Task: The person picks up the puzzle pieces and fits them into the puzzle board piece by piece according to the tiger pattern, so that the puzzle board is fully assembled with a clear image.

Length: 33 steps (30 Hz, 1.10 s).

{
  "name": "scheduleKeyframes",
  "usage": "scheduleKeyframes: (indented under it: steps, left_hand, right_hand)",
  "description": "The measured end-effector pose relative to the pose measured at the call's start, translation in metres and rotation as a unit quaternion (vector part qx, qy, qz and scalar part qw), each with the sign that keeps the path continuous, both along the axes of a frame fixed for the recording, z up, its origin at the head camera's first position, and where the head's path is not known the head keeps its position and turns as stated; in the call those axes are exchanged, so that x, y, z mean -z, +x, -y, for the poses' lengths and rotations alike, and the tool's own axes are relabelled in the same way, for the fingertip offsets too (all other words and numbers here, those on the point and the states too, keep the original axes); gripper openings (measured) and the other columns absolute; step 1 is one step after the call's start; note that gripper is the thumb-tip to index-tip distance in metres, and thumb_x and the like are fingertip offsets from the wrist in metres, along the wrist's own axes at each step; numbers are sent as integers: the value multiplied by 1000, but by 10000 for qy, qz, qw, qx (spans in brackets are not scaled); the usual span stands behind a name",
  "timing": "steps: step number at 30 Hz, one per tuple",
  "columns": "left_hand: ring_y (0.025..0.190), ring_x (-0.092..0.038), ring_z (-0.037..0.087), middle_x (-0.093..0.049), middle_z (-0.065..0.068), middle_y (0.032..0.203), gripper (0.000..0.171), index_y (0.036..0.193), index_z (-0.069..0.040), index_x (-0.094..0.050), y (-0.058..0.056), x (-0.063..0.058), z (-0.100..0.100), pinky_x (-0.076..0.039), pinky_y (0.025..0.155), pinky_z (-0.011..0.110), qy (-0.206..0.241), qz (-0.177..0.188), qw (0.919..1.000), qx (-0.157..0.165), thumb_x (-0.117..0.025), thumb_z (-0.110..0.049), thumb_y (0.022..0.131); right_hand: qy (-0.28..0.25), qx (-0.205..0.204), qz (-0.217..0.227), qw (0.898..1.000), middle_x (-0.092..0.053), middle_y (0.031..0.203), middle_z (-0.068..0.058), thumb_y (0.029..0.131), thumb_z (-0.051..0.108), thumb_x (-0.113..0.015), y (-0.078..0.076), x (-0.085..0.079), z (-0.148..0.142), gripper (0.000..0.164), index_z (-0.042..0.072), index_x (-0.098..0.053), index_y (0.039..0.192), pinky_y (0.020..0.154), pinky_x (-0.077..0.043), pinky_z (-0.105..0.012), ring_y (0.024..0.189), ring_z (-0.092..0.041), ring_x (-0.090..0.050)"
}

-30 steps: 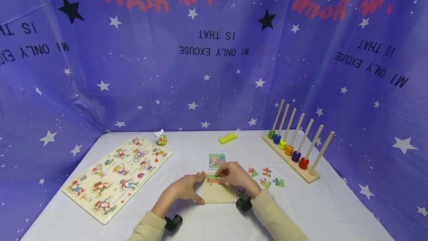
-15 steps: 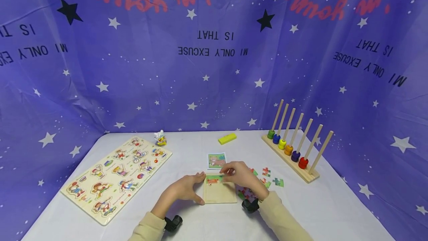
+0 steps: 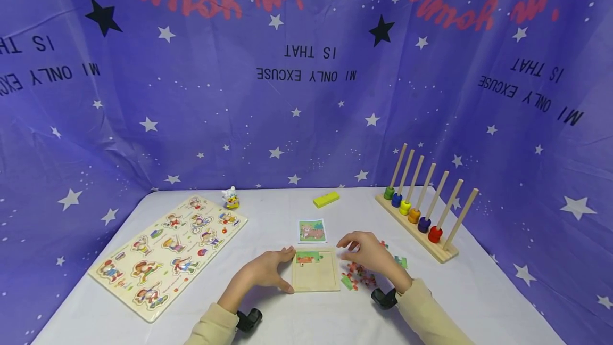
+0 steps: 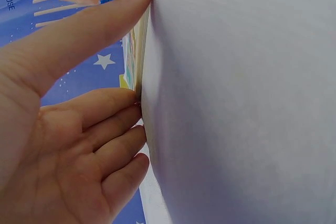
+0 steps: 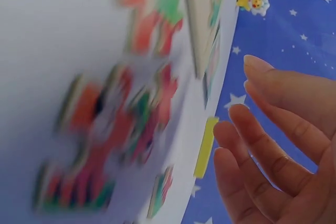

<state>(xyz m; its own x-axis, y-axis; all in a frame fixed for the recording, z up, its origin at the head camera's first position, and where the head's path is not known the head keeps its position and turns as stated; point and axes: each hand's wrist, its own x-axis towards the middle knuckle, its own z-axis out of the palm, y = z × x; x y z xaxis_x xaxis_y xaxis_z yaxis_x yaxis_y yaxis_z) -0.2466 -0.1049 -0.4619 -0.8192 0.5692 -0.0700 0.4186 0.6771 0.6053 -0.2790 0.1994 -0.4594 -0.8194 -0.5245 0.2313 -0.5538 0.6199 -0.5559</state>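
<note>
Movement on the right side: the right hand (image 3: 371, 253), which was pressing over the far edge of the small puzzle tray (image 3: 316, 276) a second ago, has lifted off and slid right, and it now hovers above the loose puzzle pieces (image 3: 358, 277) scattered just right of the tray. Left behind in the tray's far row are 2 fitted pieces (image 3: 307, 256), one red-orange and one green. So I judge a piece has just been seated and the hand is going back for another, with most of the tray bare wood.

Right hand first: fingers spread and relaxed, nothing between them. The right wrist view confirms it, fingertips (image 5: 262, 129) apart in the air, blurred pieces (image 5: 126, 114) just beneath on the white table (image 5: 47, 40).

Left hand (image 3: 265, 270) hasn't budged across the 3 head frames. It braces the tray's left edge, thumb at the near corner and fingers at the far corner. From the left wrist, the thumb (image 4: 105, 19) and fingertips (image 4: 123, 108) press flat against the tray's side, straight rather than curled.

The tray lies near the front centre of the table, touching the left hand and just left of the right hand. The reference picture card (image 3: 312, 230) lies just beyond it.

Further off: a peg puzzle board (image 3: 167, 252) at left, a yellow block (image 3: 326, 199) at the far edge, and a rack of pegs with coloured beads (image 3: 421, 217) at right.
</note>
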Motion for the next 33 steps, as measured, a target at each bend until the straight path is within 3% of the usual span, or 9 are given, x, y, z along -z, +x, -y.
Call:
scheduleKeyframes:
  steps: [7,12,17,23,28,33]
  left_hand:
    - [137,-35,37,-38,19,149,90,139,5,-45,0,0,0,-27,113,51,-2,11,10000,6,-88,-26,66]
    - [137,-34,38,-38,19,149,90,139,6,-45,0,0,0,-27,113,51,-1,-5,10000,-2,-88,-26,66]
    - [137,-34,39,-37,20,149,90,140,6,-45,1,1,0,-27,113,52,9,19,10000,-8,-88,-25,66]
    - [137,-34,39,-38,19,149,90,140,5,-45,1,0,0,-27,112,53,-11,47,10000,-26,-88,-25,66]
    - [137,-33,39,-38,18,149,90,140,4,-45,1,0,-1,-27,112,53,-34,74,9999,-60,-88,-26,66]
    - [137,-34,39,-38,18,149,90,140,5,-45,1,0,0,-27,112,53,-21,41,10000,-30,-88,-26,66]
  right_hand:
    - [142,222,-63,9996,-70,98,-5,81,7,-76,10,1,-25,19,7,-73,100,66,-53,-25,80,-18,-63]
    - [109,349,-51,9993,-70,95,-3,81,8,-77,18,4,-46,19,7,-72,99,64,-53,-24,77,-14,-62]
    - [47,500,-129,9987,-70,93,-3,80,8,-78,23,5,-66,20,7,-72,99,66,-55,-30,76,-12,-63]
    - [190,852,146,9961,-70,98,-3,81,12,-77,27,4,-92,23,9,-71,102,67,-54,-27,81,-18,-64]
    - [400,1176,303,9918,-70,97,-3,79,13,-78,28,1,-112,25,8,-71,102,68,-54,-31,81,-19,-63]
    - [489,1308,212,9900,-69,92,-2,78,12,-79,28,2,-128,23,7,-71,99,67,-54,-30,78,-17,-61]
